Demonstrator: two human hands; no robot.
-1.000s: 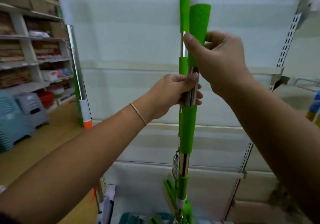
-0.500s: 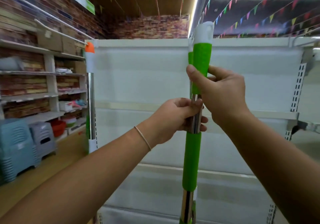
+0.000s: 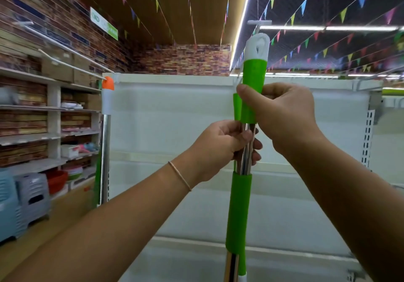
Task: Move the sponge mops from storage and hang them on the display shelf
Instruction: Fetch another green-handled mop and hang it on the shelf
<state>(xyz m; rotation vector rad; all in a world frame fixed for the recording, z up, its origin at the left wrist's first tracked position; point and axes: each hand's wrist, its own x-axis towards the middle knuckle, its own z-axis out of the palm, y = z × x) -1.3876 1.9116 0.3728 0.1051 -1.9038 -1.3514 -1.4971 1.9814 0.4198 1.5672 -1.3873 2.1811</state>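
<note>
Green-sleeved, chrome-poled sponge mop handle stands upright at frame centre, its white hanging cap near the top. Right hand is wrapped around the upper green grip. Left hand pinches the bare chrome section just below it. White metal display shelf behind. Orange-capped mop pole stands at its left edge.

mop handle green, white cap | display shelf white | stool grey
</note>
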